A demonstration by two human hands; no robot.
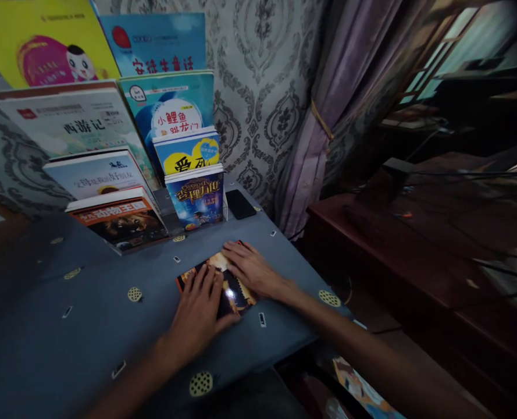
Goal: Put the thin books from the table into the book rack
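A small book (pixel 232 293) with a glossy, dark and golden cover lies flat on the cloth-covered table, light glaring off its middle. Across its left part rests my left hand (pixel 199 305), fingers stretched out and thumb spread along the near edge. My right hand (pixel 255 270) lies over the far right part, its fingers extended flat on the cover. Both palms face down and hide much of the cover picture. Neither hand is wrapped round the book.
Behind stand upright books in stepped rows, among them an orange-topped lion book (pixel 125 224) and a blue book (pixel 199 201). A black phone (pixel 241 205) lies beside them. A tied purple curtain (pixel 313 145) hangs by the wall. Rightward is a dark red desk (pixel 371 227) with cables.
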